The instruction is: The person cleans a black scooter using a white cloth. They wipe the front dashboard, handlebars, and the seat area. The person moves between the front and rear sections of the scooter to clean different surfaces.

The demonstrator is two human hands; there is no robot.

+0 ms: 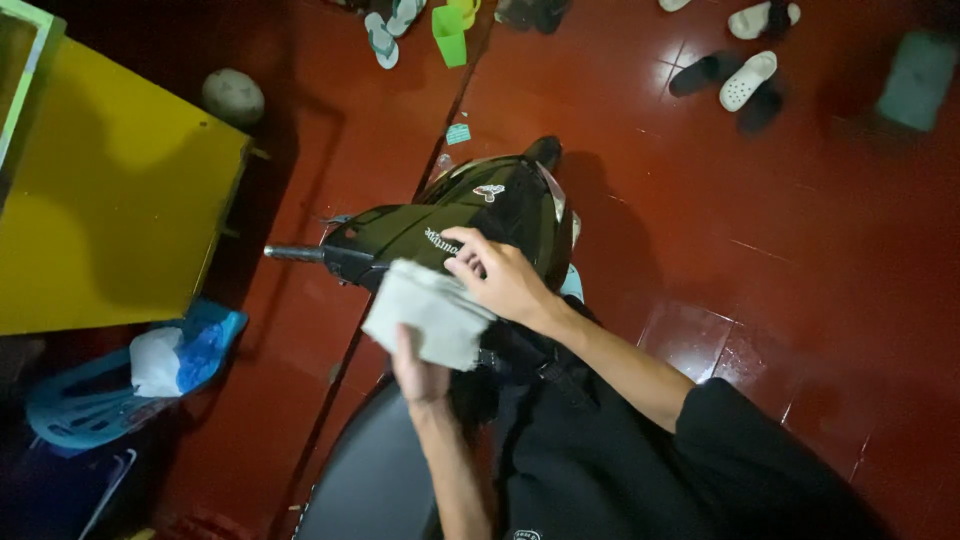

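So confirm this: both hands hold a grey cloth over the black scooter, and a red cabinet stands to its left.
Not quite. The cabinet is yellow, not red; the head view shows it. The rest stands: both hands, left and right, hold the grey cloth over the black scooter.

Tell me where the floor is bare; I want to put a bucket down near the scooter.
Bare red floor lies right of the scooter, below the sandals. Left is tight: a narrow strip between the scooter and the yellow cabinet, with a blue basket below. Both hands hold a grey cloth.
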